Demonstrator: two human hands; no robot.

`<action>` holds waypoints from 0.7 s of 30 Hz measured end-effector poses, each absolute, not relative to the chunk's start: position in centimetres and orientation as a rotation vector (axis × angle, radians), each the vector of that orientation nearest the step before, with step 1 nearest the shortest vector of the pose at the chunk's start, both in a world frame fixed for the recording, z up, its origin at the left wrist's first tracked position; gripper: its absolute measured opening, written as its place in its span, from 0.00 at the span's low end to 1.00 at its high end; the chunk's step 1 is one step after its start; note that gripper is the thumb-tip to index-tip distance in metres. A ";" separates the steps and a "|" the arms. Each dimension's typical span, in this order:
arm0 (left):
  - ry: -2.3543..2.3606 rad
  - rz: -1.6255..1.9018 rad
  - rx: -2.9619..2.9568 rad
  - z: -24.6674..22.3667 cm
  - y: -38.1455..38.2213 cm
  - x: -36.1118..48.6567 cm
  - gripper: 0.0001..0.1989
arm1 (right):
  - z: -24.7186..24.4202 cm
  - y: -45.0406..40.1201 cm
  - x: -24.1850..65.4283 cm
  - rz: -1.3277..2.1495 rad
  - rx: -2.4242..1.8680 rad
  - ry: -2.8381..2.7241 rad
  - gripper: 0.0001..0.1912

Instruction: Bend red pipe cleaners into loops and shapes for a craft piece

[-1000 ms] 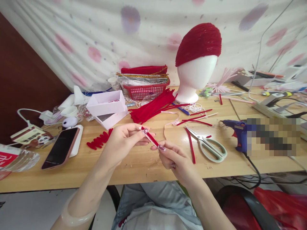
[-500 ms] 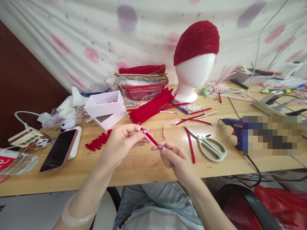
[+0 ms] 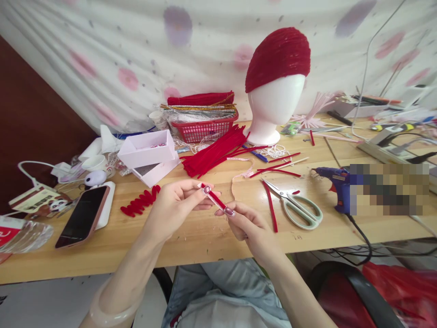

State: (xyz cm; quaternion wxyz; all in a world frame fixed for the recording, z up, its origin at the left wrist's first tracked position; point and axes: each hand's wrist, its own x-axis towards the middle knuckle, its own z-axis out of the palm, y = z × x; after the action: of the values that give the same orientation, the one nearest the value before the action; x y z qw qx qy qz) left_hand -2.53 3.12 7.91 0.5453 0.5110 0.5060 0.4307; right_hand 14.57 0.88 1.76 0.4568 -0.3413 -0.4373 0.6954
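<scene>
Over the front of the table, a short red pipe cleaner (image 3: 215,199) is stretched between my two hands, with a narrow whitish strip along it. My left hand (image 3: 186,198) pinches the upper left end between thumb and fingers. The lower right end is in the closed fingertips of my right hand (image 3: 244,221). A thin pale tape measure (image 3: 233,182) runs across the table toward my right hand; its end is hidden there. Left of my left hand lies a row of folded red pipe-cleaner loops (image 3: 139,201). Green-handled scissors (image 3: 297,205) rest open to the right, beside a loose red pipe cleaner (image 3: 270,205).
Behind my hands lie a bundle of red pipe cleaners (image 3: 215,152), a red basket (image 3: 205,131) and white boxes (image 3: 146,150). A white mannequin head (image 3: 276,100) wears a red cap (image 3: 282,57). A blue glue gun (image 3: 337,182) lies right, a phone (image 3: 83,216) left.
The view has shifted very slightly. Both hands keep their grip on the red pipe cleaner, and its upper left tip shows a bit more beyond my left thumb.
</scene>
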 end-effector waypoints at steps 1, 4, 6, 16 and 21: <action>1.197 1.022 1.206 7.9 3.1 -2.5 0.11 | 1.7 0.9 14.6 1.717 -0.845 -1.080 0.14; 1.186 1.020 1.194 7.9 3.1 -2.4 0.11 | 1.7 0.9 14.7 1.728 -0.849 -1.078 0.15; 1.176 1.014 1.200 7.9 3.2 -2.4 0.11 | 1.7 1.0 14.7 1.732 -0.846 -1.070 0.15; 1.185 1.026 1.215 7.2 3.3 -2.1 0.11 | 1.3 1.2 15.0 1.709 -0.856 -1.072 0.15; 1.204 1.027 1.228 7.0 3.6 -1.9 0.09 | 1.2 1.3 15.0 1.706 -0.875 -1.081 0.16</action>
State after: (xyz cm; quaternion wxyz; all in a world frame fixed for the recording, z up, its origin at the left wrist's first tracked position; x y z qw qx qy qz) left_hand -1.91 3.56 7.05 0.5388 0.5164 0.5064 0.4320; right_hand 14.99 1.31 1.19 0.4530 -0.3545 -0.4378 0.6910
